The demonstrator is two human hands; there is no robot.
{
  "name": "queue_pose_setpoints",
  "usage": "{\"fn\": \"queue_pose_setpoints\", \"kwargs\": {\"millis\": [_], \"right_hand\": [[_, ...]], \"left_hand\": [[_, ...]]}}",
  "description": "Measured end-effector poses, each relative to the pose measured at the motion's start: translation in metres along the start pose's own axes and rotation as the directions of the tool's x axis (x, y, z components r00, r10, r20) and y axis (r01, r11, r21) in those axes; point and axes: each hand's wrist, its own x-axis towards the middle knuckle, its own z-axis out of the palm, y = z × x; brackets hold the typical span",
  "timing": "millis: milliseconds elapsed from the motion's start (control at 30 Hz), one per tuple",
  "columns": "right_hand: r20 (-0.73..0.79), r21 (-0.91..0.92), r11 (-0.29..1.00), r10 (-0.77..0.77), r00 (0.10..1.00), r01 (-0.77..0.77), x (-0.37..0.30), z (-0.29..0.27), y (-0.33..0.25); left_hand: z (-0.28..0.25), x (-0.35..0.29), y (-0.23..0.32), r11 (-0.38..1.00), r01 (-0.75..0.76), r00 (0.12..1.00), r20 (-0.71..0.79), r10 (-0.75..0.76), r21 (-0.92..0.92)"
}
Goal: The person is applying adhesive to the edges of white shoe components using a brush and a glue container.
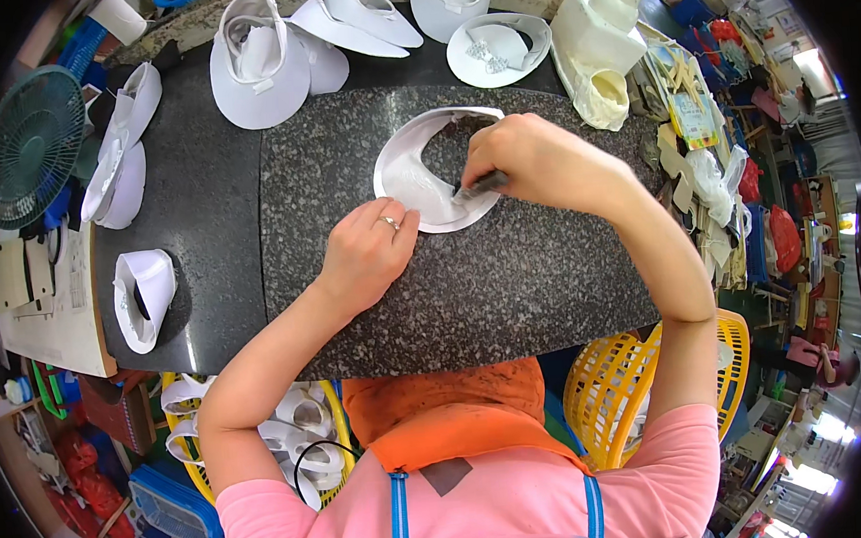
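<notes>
A white sun visor (407, 176) lies with its inner side up on the speckled stone worktop (510, 284). My left hand (366, 251), a ring on one finger, grips the visor's near left edge with bent fingers. My right hand (542, 163) is closed round a small brush (490, 181) with a dark middle part. The brush's pale tip touches the inner face of the visor near its right side, where a wet-looking whitish layer shows. Much of the brush handle is hidden in my fist.
More white visors (263, 82) stand along the far edge, and another visor (144, 298) sits at the left. A white plastic bottle (602, 37) is at the far right. Yellow baskets (606, 396) flank my lap. A green fan (33, 145) stands left.
</notes>
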Motion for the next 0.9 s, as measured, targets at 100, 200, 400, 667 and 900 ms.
{"fn": "queue_pose_setpoints", "kwargs": {"millis": [100,200,400,667,900], "right_hand": [[-0.198,0.059,0.996,0.077,0.977,-0.067,0.007,0.019,0.006],[-0.485,0.058,0.993,0.119,0.866,-0.105,0.017,0.042,0.007],[-0.602,-0.149,0.914,0.219,0.768,-0.377,0.009,0.046,-0.021],[-0.580,0.725,0.688,0.616,0.534,-0.006,-0.060,0.004,-0.034],[-0.464,0.229,0.972,0.162,0.871,-0.059,-0.030,0.066,-0.031]], "left_hand": [[0.002,-0.003,-0.001,0.999,0.023,1.000,-0.010,-0.023,-0.034],[0.005,-0.004,-0.003,0.997,0.040,0.999,-0.024,-0.041,-0.059],[-0.015,0.010,0.003,0.985,0.123,0.987,-0.085,-0.134,-0.125],[-0.073,0.018,-0.006,0.335,0.688,0.586,0.221,-0.780,-0.643],[-0.059,0.016,-0.002,0.476,0.609,0.676,0.101,-0.730,-0.634]]}}
